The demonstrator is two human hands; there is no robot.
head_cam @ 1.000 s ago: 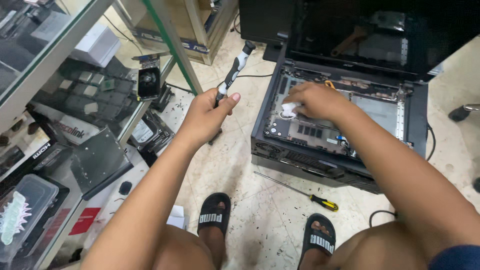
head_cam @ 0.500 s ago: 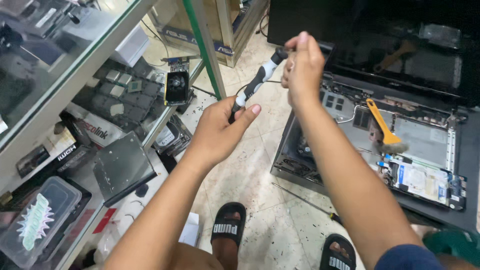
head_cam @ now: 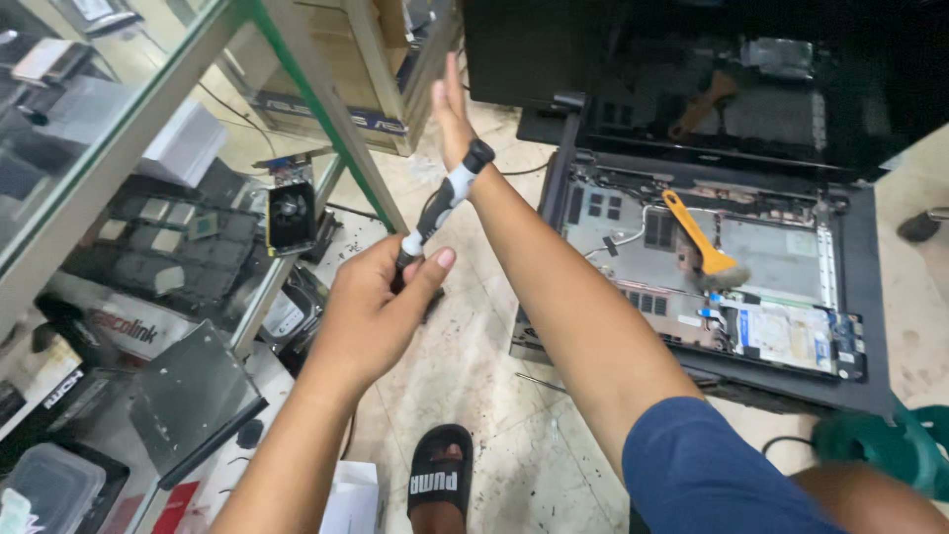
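The fingers of the left hand [head_cam: 371,311], just left of the frame's centre, are curling tight around the lower shaft of a black-and-white screwdriver [head_cam: 442,203], thumb pressing on top. The right hand [head_cam: 450,114], at upper centre, is stretching flat and wide, fingers pointing up, gripping nothing; the screwdriver's black end cap is resting against its wrist or the heel of the palm.

Judging from this, the tool is being spun or seated against the right palm, away from the opened laptop [head_cam: 692,247] lying at the right of the frame with its bottom cover off. A next move would seem to call for bringing the tip over to the exposed board and steadying it there.

Counting: one screwdriver in hand, and one thinner one [head_cam: 542,381] lying on the floor tiles below the laptop's near edge. One orange-handled brush [head_cam: 704,247] is resting on the laptop's internals. One small fan unit [head_cam: 291,216] is sitting by the green shelf post [head_cam: 326,119]. One black sandal [head_cam: 441,483] is showing at bottom centre.
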